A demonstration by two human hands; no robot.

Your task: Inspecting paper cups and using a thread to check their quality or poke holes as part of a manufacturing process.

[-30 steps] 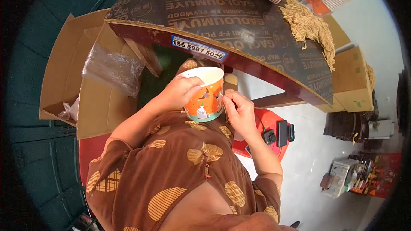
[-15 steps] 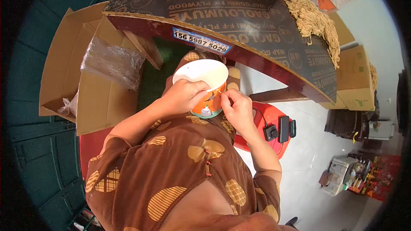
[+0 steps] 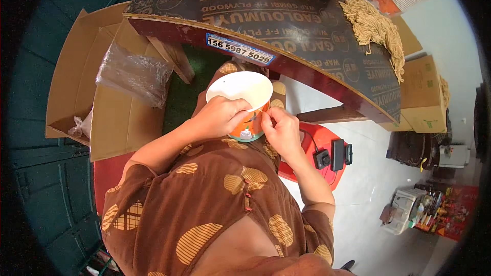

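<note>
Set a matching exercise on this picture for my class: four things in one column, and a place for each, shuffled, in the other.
Things
1. Orange-printed paper tub
2. Bundle of beige strings
3. Clear plastic film
4. Square black device

Places
A. Over the side of an open cardboard box
B. On a red plastic stool
C. Between the left hand and the right hand
D. On the table, partly hanging over its edge

Right pairs: 1-C, 2-D, 3-A, 4-B

Light seems to come from the right, where the pale floor (image 3: 360, 214) shines. The green door (image 3: 51, 189) is dim. The desk (image 3: 286, 23) gleams softly; the paper bucket (image 3: 240, 84) looks clear. Edges bend, and corners go black.
</note>
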